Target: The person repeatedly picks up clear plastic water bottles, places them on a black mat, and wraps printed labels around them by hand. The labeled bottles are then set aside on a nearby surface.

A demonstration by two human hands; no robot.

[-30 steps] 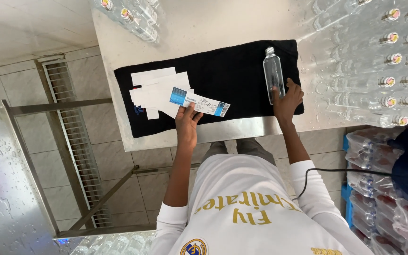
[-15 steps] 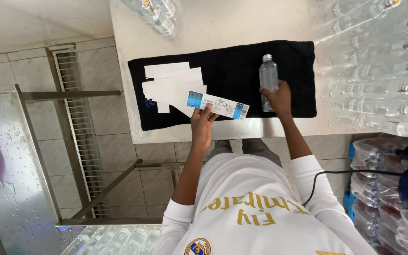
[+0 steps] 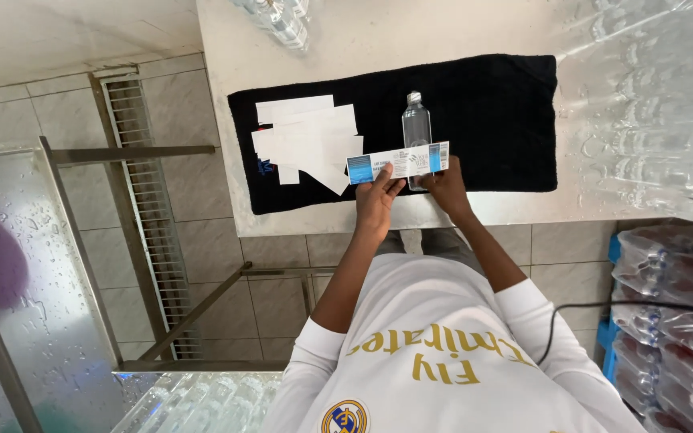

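My left hand point(image 3: 378, 196) pinches the left end of a long white label strip with blue ends point(image 3: 399, 163). The strip lies across the lower part of a small clear plastic bottle point(image 3: 415, 128), which lies on a black cloth point(image 3: 491, 112). My right hand point(image 3: 447, 188) grips the bottle's base, right under the strip's right end. A loose pile of white label strips point(image 3: 306, 144) sits on the cloth to the left of the bottle.
The cloth covers a steel table point(image 3: 378, 40). Several wrapped bottles fill the table's right side point(image 3: 651, 104), more stand at the top edge point(image 3: 274, 16), and packs are stacked at lower right point(image 3: 659, 321). A floor drain grate point(image 3: 142, 216) runs along the left.
My right hand has slid the bottle left to the middle of the cloth. My left hand has brought the label strip up and across the bottle.
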